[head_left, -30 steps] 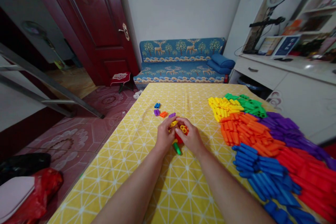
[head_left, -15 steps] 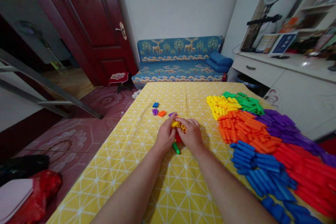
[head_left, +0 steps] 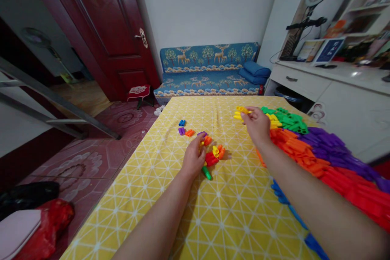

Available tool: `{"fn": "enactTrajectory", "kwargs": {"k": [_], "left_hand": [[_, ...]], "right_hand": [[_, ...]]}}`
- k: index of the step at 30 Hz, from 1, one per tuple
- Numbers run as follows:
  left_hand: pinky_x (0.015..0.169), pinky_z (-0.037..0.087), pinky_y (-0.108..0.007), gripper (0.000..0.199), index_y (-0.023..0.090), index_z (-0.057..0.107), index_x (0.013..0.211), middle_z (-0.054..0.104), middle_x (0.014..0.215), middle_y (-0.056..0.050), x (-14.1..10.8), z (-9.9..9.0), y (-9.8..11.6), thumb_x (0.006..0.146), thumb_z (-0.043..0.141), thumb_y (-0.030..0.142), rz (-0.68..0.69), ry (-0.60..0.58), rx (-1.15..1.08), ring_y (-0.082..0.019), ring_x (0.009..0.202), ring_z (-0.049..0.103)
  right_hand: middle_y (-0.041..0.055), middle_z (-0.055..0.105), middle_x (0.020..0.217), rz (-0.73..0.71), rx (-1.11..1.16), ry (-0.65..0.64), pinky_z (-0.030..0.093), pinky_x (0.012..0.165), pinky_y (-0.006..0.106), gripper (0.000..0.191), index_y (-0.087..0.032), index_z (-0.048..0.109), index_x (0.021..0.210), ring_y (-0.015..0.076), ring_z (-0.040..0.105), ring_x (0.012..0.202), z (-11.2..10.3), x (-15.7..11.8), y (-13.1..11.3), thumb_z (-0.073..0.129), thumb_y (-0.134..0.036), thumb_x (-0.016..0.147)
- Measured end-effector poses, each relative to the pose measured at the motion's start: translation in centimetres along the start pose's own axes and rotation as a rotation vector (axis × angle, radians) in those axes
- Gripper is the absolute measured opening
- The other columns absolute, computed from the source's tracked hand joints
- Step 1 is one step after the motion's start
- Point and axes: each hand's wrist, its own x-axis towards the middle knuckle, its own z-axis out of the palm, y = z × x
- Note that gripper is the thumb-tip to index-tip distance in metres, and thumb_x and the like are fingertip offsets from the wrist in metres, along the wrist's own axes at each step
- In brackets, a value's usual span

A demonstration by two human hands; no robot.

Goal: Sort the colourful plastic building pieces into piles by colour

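My left hand (head_left: 194, 155) is closed around the left side of a small build of plastic tube blocks (head_left: 212, 157), coloured red, orange, yellow and green, on the table. Its fingertips partly hide a yellow part there. At the pile of yellow tube blocks (head_left: 275, 120), my right hand (head_left: 257, 125) pinches a yellow tube block (head_left: 242, 109) between thumb and fingers. Beyond my left hand lie a loose blue block (head_left: 182, 123), a purple block (head_left: 181, 131) and an orange block (head_left: 189, 133).
Piles of green (head_left: 291, 121), orange (head_left: 297, 148), purple (head_left: 327, 144) and red blocks (head_left: 356, 189) cover the table's right side, with blue blocks (head_left: 280, 193) partly behind my right forearm. A patterned sofa (head_left: 207, 75) stands past the yellow tablecloth (head_left: 146, 195).
My right hand has left the build and moved right and away to the yellow pile, where it pinches a yellow block. My left hand has stayed at the build.
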Motion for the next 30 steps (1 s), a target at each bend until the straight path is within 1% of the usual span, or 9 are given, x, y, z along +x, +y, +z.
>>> {"fn": "enactTrajectory", "kwargs": {"k": [3,7,11,17,20,23,26,28,30], "left_hand": [[0.105,0.046,-0.043,0.057,0.019,0.050,0.135,0.066,0.124,-0.010,0.1,0.0,0.1,0.079,0.052,0.006,-0.008,-0.002,0.003,-0.023,0.117,0.061],[0.107,0.045,-0.043,0.056,0.018,0.051,0.134,0.063,0.130,-0.011,0.1,0.0,0.2,0.079,0.051,0.005,-0.003,-0.010,-0.012,-0.023,0.120,0.059],[0.108,0.045,-0.044,0.052,0.017,0.053,0.132,0.063,0.131,-0.011,0.2,0.1,0.0,0.081,0.050,0.007,-0.011,-0.001,0.013,-0.024,0.123,0.058],[0.107,0.046,-0.045,0.050,0.018,0.056,0.128,0.065,0.128,-0.011,0.2,0.3,-0.7,0.079,0.052,0.007,-0.001,0.024,0.030,-0.025,0.122,0.058],[0.105,0.047,-0.046,0.052,0.018,0.057,0.129,0.066,0.126,-0.011,0.2,0.4,-0.9,0.078,0.053,0.007,-0.013,0.025,0.017,-0.025,0.120,0.060],[0.104,0.048,-0.046,0.051,0.019,0.060,0.125,0.066,0.125,-0.011,0.2,0.5,-1.0,0.077,0.053,0.006,-0.034,0.041,-0.004,-0.025,0.117,0.061],[0.101,0.051,-0.043,0.046,0.018,0.064,0.119,0.069,0.120,-0.010,0.3,0.3,-0.8,0.077,0.052,0.005,-0.092,0.097,-0.069,-0.024,0.114,0.063],[0.096,0.054,-0.039,0.040,0.017,0.066,0.115,0.070,0.117,-0.010,0.5,0.0,-0.5,0.079,0.050,0.006,-0.161,0.170,-0.131,-0.022,0.110,0.065],[0.091,0.056,-0.037,0.036,0.016,0.068,0.111,0.071,0.114,-0.010,0.6,-0.3,-0.2,0.083,0.048,0.007,-0.225,0.236,-0.165,-0.021,0.106,0.067]], "right_hand": [[0.0086,0.069,0.084,0.010,-0.447,0.021,0.048,0.068,0.032,0.033,-0.015,0.068,0.109,0.0198,0.064,0.074,-3.9,5.3,1.8,0.062,-0.027,0.079],[0.0170,0.070,0.097,0.055,-0.843,-0.043,0.044,0.073,0.038,0.034,-0.016,0.068,0.117,0.0291,0.065,0.094,-7.1,7.4,3.5,0.058,-0.024,0.085],[0.0206,0.068,0.104,0.067,-0.958,-0.112,0.044,0.075,0.042,0.038,-0.016,0.064,0.125,0.0339,0.063,0.102,-7.3,7.5,4.3,0.053,-0.027,0.090],[0.0241,0.065,0.105,0.099,-1.031,-0.191,0.044,0.078,0.046,0.032,-0.010,0.072,0.105,0.0358,0.062,0.103,-6.1,8.1,3.8,0.061,-0.033,0.086],[0.0199,0.062,0.113,-0.110,-0.966,-0.166,0.045,0.082,0.043,0.034,-0.014,0.071,0.111,0.0327,0.059,0.107,-4.3,5.2,1.8,0.060,-0.034,0.086],[0.0126,0.064,0.109,-0.310,-0.769,-0.252,0.046,0.081,0.037,0.033,-0.019,0.070,0.111,0.0269,0.060,0.101,-1.7,-0.7,-0.5,0.060,-0.038,0.086],[0.0084,0.065,0.103,-0.286,-0.641,-0.437,0.047,0.074,0.032,0.041,-0.025,0.070,0.112,0.0237,0.063,0.090,0.9,-7.3,-1.9,0.070,-0.048,0.077],[0.0068,0.066,0.100,-0.282,-0.596,-0.517,0.047,0.072,0.031,0.044,-0.028,0.069,0.114,0.0235,0.063,0.089,2.0,-10.5,-2.0,0.075,-0.043,0.073],[0.0059,0.066,0.098,-0.282,-0.549,-0.523,0.047,0.074,0.031,0.039,-0.029,0.069,0.114,0.0227,0.063,0.088,2.8,-12.3,-1.7,0.073,-0.034,0.076]]}}
